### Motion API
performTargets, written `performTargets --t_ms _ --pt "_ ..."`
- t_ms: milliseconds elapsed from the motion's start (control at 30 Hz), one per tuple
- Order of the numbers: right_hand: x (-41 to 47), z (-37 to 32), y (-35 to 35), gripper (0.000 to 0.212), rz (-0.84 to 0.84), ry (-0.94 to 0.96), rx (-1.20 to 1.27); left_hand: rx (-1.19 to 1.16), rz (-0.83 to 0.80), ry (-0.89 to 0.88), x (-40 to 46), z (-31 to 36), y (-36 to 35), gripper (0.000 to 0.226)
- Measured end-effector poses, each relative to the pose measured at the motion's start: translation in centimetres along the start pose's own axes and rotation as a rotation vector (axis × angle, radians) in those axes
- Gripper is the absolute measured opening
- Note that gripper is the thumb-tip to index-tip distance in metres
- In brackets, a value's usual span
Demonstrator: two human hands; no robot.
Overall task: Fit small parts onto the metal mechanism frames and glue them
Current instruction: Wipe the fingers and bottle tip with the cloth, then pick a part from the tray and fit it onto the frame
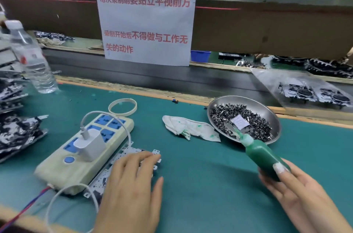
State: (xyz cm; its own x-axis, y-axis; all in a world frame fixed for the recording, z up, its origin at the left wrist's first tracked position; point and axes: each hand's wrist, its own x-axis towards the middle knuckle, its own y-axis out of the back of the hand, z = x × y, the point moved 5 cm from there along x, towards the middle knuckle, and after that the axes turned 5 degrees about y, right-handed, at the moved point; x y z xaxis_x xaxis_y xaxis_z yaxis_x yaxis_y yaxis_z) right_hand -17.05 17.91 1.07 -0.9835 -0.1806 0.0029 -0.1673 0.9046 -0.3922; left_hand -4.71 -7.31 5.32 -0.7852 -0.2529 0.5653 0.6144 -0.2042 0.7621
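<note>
Two bare hands sit closest, low over the green worktop. Her left hand lies flat with the fingers straight, pressing down on a pale metal frame that pokes out past the fingertips and runs back along the side of a cream power strip. A white charger is plugged into the strip, its cable looping over it and down toward the near edge. Her right hand has its grip closed round a green glue bottle, thumb on top, fingers curled underneath. The bottle tilts up and away from her, and its thin nozzle reaches over the rim of a steel dish heaped with small dark metal parts; a little white slip of paper lies among them. Between the strip and the dish lies a crumpled white rag spotted green. A pale ring rests behind the strip, and a clear water bottle stands at the far left. More frames lie on a clear sheet at far right. A white paper notice with red writing hangs from the shelf ahead.
</note>
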Motion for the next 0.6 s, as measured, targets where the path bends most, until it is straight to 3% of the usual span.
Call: performTargets --t_ms 167,267,367,500,600 --pt "-0.1 -0.1 -0.3 0.033 0.013 0.004 -0.013 0.326 -0.465 0.268 0.1 -2.3 -0.9 0.067" --pt "-0.2 0.0 -0.2 0.04 0.028 -0.009 -0.014 0.439 -0.426 0.295 0.0 -3.4 -0.9 0.07" --pt "-0.3 0.1 -0.1 0.027 0.029 -0.021 -0.012 0.518 -0.446 0.303 0.1 -4.4 -1.1 0.078" --pt "-0.3 0.2 -0.1 0.026 0.021 -0.042 -0.034 0.601 -0.52 0.306 0.2 -4.8 -1.1 0.107" --pt "-0.3 0.3 0.0 0.031 0.026 -0.055 -0.047 0.637 -0.561 0.332 0.2 -4.8 -1.1 0.095"
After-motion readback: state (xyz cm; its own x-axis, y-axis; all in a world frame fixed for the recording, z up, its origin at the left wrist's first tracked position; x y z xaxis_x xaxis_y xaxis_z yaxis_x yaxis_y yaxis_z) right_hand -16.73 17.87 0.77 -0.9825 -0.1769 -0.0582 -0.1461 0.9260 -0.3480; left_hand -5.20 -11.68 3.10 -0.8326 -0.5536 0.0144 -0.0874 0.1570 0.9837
